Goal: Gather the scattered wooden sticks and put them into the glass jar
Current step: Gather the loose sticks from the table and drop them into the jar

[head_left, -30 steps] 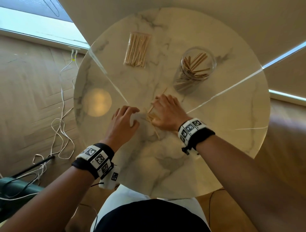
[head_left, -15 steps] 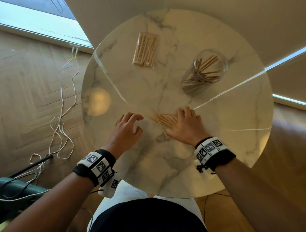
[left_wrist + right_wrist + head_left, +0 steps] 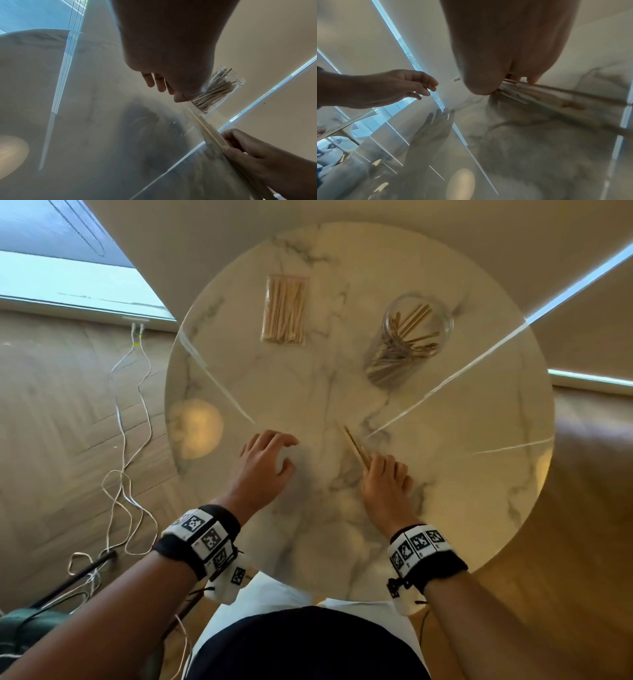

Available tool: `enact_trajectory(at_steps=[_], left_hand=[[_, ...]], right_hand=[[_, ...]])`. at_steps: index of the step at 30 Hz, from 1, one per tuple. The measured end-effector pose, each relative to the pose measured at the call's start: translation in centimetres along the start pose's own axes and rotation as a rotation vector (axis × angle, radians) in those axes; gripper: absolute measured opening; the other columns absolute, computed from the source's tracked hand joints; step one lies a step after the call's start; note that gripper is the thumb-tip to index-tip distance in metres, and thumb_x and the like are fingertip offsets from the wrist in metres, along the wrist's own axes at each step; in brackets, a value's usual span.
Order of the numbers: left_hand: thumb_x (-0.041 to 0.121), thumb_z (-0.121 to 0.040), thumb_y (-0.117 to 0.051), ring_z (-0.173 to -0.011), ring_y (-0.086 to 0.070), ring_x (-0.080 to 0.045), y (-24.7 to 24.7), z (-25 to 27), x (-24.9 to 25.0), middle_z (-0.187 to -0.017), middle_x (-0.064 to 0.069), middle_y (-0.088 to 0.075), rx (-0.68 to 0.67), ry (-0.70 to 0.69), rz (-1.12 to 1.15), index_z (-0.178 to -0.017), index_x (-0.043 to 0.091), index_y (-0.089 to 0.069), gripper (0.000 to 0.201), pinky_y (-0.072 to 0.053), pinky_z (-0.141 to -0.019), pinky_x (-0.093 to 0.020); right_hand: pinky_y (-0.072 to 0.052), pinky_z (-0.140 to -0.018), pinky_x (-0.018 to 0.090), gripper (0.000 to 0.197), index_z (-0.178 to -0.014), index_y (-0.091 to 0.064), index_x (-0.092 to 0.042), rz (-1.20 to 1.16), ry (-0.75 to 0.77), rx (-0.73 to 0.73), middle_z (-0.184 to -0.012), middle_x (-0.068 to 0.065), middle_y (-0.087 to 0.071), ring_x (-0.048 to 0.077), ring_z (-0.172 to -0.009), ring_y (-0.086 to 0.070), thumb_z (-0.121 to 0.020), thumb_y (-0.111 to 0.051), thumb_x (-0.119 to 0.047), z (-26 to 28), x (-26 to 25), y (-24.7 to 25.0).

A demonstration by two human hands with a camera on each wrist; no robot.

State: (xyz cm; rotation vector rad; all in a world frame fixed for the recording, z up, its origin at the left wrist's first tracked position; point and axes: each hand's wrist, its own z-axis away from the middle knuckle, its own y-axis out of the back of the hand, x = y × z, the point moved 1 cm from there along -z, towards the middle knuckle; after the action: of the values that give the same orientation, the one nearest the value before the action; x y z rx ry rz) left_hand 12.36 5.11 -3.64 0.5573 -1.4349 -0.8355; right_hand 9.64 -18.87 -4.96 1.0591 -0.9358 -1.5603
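Note:
My right hand (image 3: 383,474) grips a small bundle of wooden sticks (image 3: 354,445) near the middle of the round marble table (image 3: 479,474); the sticks (image 3: 204,126) point away to the upper left, just above the surface. The hand (image 3: 240,146) shows thumb and fingers closed round the bundle. The glass jar (image 3: 407,340) stands at the back right with several sticks leaning inside; the jar (image 3: 221,88) is partly hidden by my left palm. My left hand (image 3: 265,460) hovers to the left of the bundle, fingers loosely curved, holding nothing.
A clear bag of sticks (image 3: 284,308) lies at the back left of the table. White cables (image 3: 126,440) trail over the wooden floor on the left. Bright reflected streaks cross the glossy tabletop.
My right hand drew back toward me and closed round the sticks it had been sweeping together, pulling them into one tight bundle. The left hand stayed almost in place.

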Motion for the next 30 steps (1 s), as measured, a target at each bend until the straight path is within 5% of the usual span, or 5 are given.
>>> enact_trajectory(at_steps=[4, 11, 15, 21, 30], left_hand=[[0.009, -0.087, -0.070, -0.113, -0.061, -0.029, 0.1, -0.1, 0.4, -0.116, -0.001, -0.066, -0.039, -0.017, -0.015, -0.120, 0.019, -0.067, 0.035, -0.047, -0.104, -0.044], [0.011, -0.089, -0.067, -0.116, -0.061, -0.028, 0.5, -0.5, 1.8, -0.119, -0.001, -0.067, -0.070, -0.069, -0.053, -0.121, 0.019, -0.067, 0.033, -0.047, -0.105, -0.043], [0.012, -0.090, -0.067, -0.116, -0.059, -0.026, 0.8, -0.8, 1.5, -0.118, -0.001, -0.066, -0.057, -0.046, -0.055, -0.122, 0.019, -0.067, 0.033, -0.043, -0.108, -0.039], [0.012, -0.091, -0.067, -0.115, -0.060, -0.025, 1.0, -1.0, 0.7, -0.119, 0.000, -0.066, -0.037, -0.015, -0.071, -0.122, 0.020, -0.067, 0.032, -0.039, -0.105, -0.033], [0.008, -0.088, -0.068, -0.113, -0.061, -0.027, -0.1, -1.8, 1.9, -0.118, 0.000, -0.066, -0.007, -0.014, -0.054, -0.121, 0.019, -0.067, 0.034, -0.042, -0.106, -0.036]], right_hand=[[-0.042, -0.079, 0.051, 0.041, -0.111, -0.050, -0.004, 0.039, 0.073, 0.028, -0.110, 0.022, -0.049, 0.038, -0.096, -0.047, -0.086, -0.019, -0.002, 0.4, -1.1, 0.1], [-0.043, -0.066, 0.043, 0.008, -0.097, -0.047, -0.008, 0.178, 0.224, 0.105, -0.086, 0.014, -0.058, 0.032, -0.077, -0.054, -0.091, -0.042, -0.008, -0.5, -1.8, -0.1], [-0.048, -0.062, 0.045, 0.026, -0.107, -0.044, -0.005, 0.077, 0.285, 0.009, -0.088, 0.018, -0.059, 0.035, -0.073, -0.057, -0.089, -0.060, -0.012, -2.0, -0.4, 0.4], [-0.043, -0.067, 0.047, 0.043, -0.136, -0.042, 0.001, -0.224, 0.243, -0.126, -0.121, 0.024, -0.048, 0.046, -0.084, -0.061, -0.100, -0.041, -0.022, -4.4, 0.8, 4.8], [-0.041, -0.065, 0.039, 0.015, -0.104, -0.039, -0.014, -0.306, 0.119, -0.294, -0.080, 0.007, -0.059, 0.035, -0.075, -0.059, -0.103, -0.041, -0.029, -6.3, 2.0, 6.8]])
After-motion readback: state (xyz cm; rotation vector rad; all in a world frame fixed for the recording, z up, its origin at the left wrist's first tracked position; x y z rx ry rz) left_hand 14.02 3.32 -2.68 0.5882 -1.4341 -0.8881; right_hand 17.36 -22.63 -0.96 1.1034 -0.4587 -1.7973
